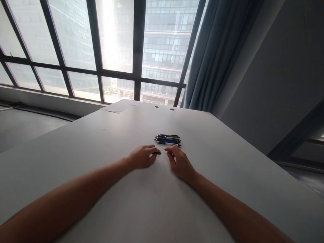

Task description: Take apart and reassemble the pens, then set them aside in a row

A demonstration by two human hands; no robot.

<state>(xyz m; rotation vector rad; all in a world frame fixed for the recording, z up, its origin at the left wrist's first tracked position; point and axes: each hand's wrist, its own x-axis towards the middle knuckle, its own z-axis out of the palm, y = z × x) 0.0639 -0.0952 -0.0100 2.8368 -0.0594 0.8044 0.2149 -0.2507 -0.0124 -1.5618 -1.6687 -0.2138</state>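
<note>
Close to the middle of the table, my left hand (144, 156) is closed with a short black pen barrel (157, 153) between thumb and fingers, its end pointing right. Facing it, my right hand (180, 162) pinches a thin, pale, wire-like piece (164, 154) that runs toward the barrel's tip. That piece is too small to tell whether it is a spring or a refill, or whether it touches the barrel. Just beyond both hands lies a bundle of several pens (168, 139), side by side, mostly dark, with green, blue and white parts.
The white table (115, 202) stretches away toward the windows. Sheets of paper (116, 107) lie at its far left corner. Two dark round spots (172, 109) show near the far edge. A blue-grey curtain (207, 59) hangs beyond the right far corner.
</note>
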